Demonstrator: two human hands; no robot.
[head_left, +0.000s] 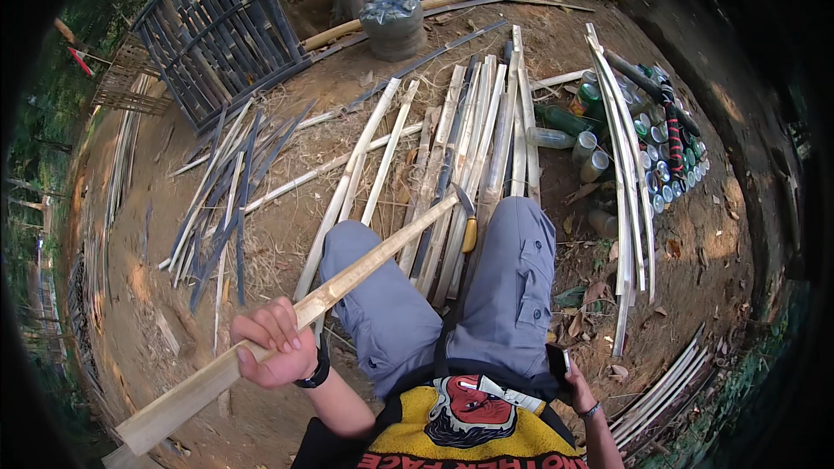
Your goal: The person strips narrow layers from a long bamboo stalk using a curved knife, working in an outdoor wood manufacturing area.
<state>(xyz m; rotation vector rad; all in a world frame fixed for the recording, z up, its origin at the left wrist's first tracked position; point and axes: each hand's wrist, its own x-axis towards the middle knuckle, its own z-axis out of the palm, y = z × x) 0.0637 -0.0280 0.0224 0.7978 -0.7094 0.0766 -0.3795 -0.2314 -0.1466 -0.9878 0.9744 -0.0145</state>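
My left hand [275, 344] is wrapped round a long pale bamboo slat [347, 280]. The slat slants up over my left knee, its wide end at the lower left and its thin end close to a curved-bladed knife [470, 233] with a yellow handle. That knife lies on the bamboo between my knees, with no hand on it. By my right hip, my right hand [577, 385] is closed round a dark, flat phone [557, 361], which is partly hidden. Several split bamboo strips [473, 135] lie side by side on the ground ahead of my knees.
Glass bottles and jars [595, 152] lie at the right, beside leaning bamboo strips [624, 174]. A heap of thin strips [228, 200] covers the ground on the left. Farther back are a dark slatted bamboo panel [221, 35] and a round plastic container [393, 28].
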